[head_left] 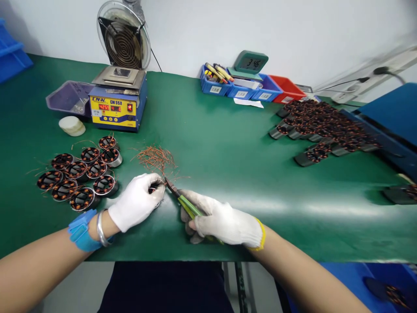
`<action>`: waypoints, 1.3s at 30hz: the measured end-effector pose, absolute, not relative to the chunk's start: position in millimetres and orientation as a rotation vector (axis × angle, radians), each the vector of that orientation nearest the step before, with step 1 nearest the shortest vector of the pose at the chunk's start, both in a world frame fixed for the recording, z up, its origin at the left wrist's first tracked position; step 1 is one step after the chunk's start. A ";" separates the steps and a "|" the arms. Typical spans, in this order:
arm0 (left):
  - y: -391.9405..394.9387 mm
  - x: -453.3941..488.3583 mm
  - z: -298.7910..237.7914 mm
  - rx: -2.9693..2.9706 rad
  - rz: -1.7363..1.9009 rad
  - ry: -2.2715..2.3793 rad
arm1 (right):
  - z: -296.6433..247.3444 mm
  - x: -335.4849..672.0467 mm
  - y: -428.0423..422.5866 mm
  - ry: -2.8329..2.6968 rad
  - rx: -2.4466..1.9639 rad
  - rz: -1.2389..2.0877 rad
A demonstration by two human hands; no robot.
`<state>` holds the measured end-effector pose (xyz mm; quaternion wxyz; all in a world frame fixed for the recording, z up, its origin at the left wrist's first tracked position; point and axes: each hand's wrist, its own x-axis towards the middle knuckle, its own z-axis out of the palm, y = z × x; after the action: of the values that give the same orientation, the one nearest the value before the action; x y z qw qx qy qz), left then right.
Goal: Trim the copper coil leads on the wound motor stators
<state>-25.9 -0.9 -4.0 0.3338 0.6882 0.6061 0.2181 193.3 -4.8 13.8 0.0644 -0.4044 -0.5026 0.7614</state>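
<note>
My left hand (138,200), in a white glove, is closed around a motor stator (152,190) that it mostly covers. My right hand (221,219), gloved with a yellow cuff, grips green-handled cutting pliers (189,205). The tips of the pliers reach the left fingertips at the stator's edge; whether a wire is between the jaws I cannot tell. Just beyond lies a loose heap of copper wire offcuts (156,157). To the left of my left hand stand several stators (76,170) with copper windings, some with wire ends sticking out.
A blue and yellow solder pot (114,108) stands at the back left beside a purple bin (67,99) and a round white pad (72,125). Small blue bins (215,88), a red bin (286,89) and a clock (251,62) line the wall. Many stators (325,126) fill the right side.
</note>
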 end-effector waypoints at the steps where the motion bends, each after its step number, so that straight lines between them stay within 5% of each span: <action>1: -0.7 -25.7 -3.1 1.804 0.555 1.583 | 14.2 193.4 -3.2 -1.535 -1.204 2.308; 10: -12.4 -39.7 15.3 2.105 0.089 1.823 | 10.7 190.3 24.8 -1.212 -1.146 2.235; 16: -10.0 -39.7 2.8 2.582 0.261 1.253 | 11.4 162.7 39.1 -1.477 -1.186 2.261; 19: -9.2 -35.9 -2.0 2.690 0.313 1.148 | 13.0 159.7 34.7 -1.733 -1.290 2.011; 24: -9.4 -32.2 7.4 2.390 0.264 1.561 | 14.2 164.4 27.1 -1.445 -1.300 1.894; 27: -6.8 -44.0 18.3 2.062 0.241 1.335 | 15.1 167.1 26.5 -1.349 -1.296 1.868; 33: 2.3 -59.6 14.7 1.591 0.949 1.373 | 11.1 165.5 25.6 -1.304 -1.196 1.867; 39: -7.4 -33.6 13.3 1.715 0.788 1.488 | 11.2 160.6 24.3 -1.274 -1.183 1.892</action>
<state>-33.6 -7.4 13.3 0.3607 0.6656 0.5775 0.3056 160.6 24.3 11.2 0.2819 -0.4418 -0.4757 0.7065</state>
